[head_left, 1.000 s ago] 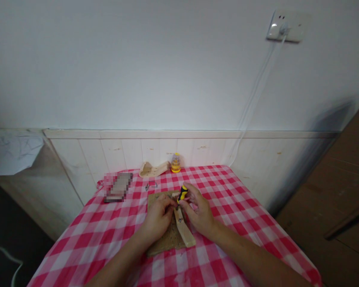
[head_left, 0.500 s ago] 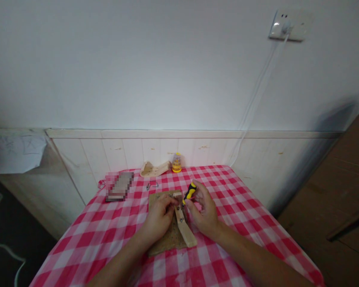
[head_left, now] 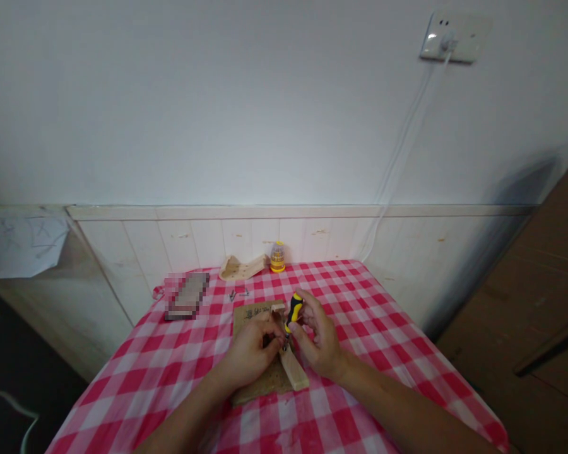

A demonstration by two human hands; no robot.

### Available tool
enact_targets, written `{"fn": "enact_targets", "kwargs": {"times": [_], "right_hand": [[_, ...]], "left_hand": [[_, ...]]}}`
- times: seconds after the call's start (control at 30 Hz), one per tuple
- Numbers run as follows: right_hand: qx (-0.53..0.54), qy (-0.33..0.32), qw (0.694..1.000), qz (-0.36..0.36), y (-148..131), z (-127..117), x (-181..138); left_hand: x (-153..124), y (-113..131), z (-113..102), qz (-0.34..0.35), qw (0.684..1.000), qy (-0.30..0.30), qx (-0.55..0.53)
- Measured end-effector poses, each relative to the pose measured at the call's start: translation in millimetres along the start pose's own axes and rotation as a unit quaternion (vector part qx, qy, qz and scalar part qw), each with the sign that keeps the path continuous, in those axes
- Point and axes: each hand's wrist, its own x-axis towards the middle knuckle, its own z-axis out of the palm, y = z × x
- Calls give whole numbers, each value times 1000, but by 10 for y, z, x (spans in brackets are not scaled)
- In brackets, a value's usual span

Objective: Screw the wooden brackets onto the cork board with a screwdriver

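A yellow-and-black screwdriver [head_left: 294, 310] is gripped in my right hand [head_left: 324, 337], its handle leaning up and its tip pointing down. The tip meets small dark metal hardware on a narrow wooden piece [head_left: 294, 371]. From the other side, my left hand [head_left: 252, 347] rests over that piece with thumb and forefinger pinched close to the screwdriver's tip. What is between those fingertips is hidden. Beneath the wooden piece lies a brown board [head_left: 258, 389] with dark writing near its far edge.
A red-and-white checked cloth [head_left: 369, 403] covers the table. Toward the wall are a curved wooden piece [head_left: 241, 270], a yellow-capped bit container [head_left: 278, 258] and small metal bits [head_left: 239, 293]. A pixelated flat object [head_left: 188, 296] lies at the left.
The screwdriver has moved left and nearer to me, standing more upright, its tip now at the hardware. My left fingers have slid along the wooden piece toward me.
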Motion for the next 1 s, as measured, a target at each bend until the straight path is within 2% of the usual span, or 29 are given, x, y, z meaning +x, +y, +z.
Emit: {"fn": "enact_targets", "kwargs": {"times": [0.17, 0.33, 0.57, 1.0], "right_hand": [[43, -24, 999, -6, -29, 13, 15], [40, -35, 999, -6, -12, 25, 15], [-24, -20, 999, -22, -16, 24, 11], [-50, 8, 999, -19, 20, 36, 6]], "left_hand": [[6, -26, 9, 2, 1000, -2, 2], [7, -33, 12, 13, 1000, -1, -2], [6, 8, 2, 12, 1000, -3, 19], [10, 17, 0, 7, 1000, -11, -4]]}}
